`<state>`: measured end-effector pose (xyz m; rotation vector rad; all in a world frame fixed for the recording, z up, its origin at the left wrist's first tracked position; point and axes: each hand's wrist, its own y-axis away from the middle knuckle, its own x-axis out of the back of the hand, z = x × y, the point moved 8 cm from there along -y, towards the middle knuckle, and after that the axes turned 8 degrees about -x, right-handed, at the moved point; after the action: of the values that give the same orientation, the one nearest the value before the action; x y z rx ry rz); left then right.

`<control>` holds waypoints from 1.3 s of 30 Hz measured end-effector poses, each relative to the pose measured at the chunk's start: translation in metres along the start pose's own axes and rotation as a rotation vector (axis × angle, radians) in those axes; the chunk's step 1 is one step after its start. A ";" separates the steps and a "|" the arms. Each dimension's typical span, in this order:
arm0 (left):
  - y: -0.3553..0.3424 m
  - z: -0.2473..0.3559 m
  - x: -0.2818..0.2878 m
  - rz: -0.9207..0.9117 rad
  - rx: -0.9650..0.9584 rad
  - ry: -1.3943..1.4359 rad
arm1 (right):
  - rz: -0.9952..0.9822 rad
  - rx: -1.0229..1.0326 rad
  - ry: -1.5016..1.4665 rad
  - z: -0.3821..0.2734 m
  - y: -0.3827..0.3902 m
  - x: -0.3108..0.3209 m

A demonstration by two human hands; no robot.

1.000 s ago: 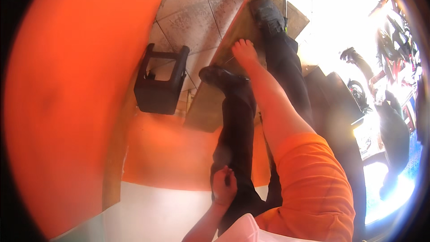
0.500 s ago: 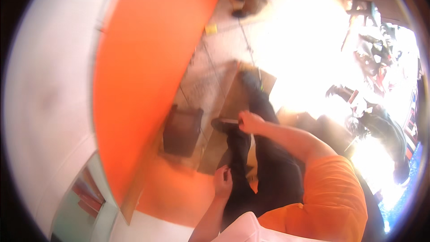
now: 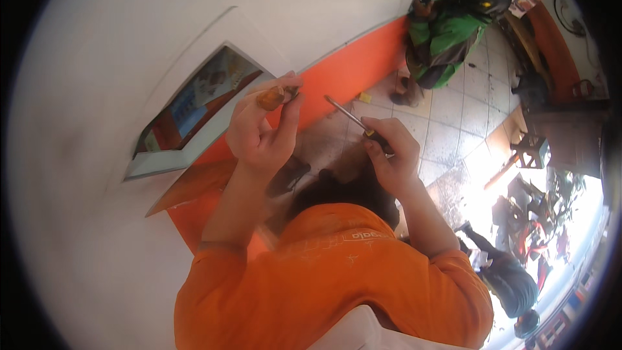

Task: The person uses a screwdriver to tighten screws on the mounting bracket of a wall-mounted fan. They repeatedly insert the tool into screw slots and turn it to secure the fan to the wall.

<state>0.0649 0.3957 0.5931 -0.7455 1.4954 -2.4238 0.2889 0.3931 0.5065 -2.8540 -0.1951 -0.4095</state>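
Note:
My left hand (image 3: 259,135) is raised at the left of centre, fingers curled on a small amber-brown piece (image 3: 269,98) with a dark part at one end. My right hand (image 3: 396,155) holds a screwdriver (image 3: 348,112) by its yellow-and-black handle, the steel shaft angled up and left toward the left hand, its tip apart from the piece. The orange shirt (image 3: 327,272) fills the lower middle, with my dark legs mostly hidden beyond it.
A white wall (image 3: 97,71) with an opening (image 3: 194,94) and an orange lower band (image 3: 343,61) runs along the left. A person in green and black (image 3: 447,32) is at top right, another (image 3: 508,279) at lower right. Wooden furniture (image 3: 560,136) and cluttered dark objects (image 3: 538,220) stand right.
Both hands have risen from beside my legs to chest level, now holding the amber piece and screwdriver in plain view. The view has swung, showing more wall and the person in green.

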 end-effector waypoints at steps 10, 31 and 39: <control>-0.032 0.089 0.084 0.098 -0.195 -0.053 | -0.097 0.358 -0.076 -0.108 0.006 -0.015; -0.052 0.108 0.110 0.031 -0.173 -0.220 | -0.223 0.406 -0.222 -0.131 -0.008 -0.031; -0.059 0.111 0.105 -0.009 -0.186 -0.228 | -0.214 0.421 -0.220 -0.135 -0.015 -0.024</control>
<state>0.0381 0.2932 0.7175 -1.0290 1.6394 -2.1390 0.2288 0.3690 0.6286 -2.4613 -0.5600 -0.0765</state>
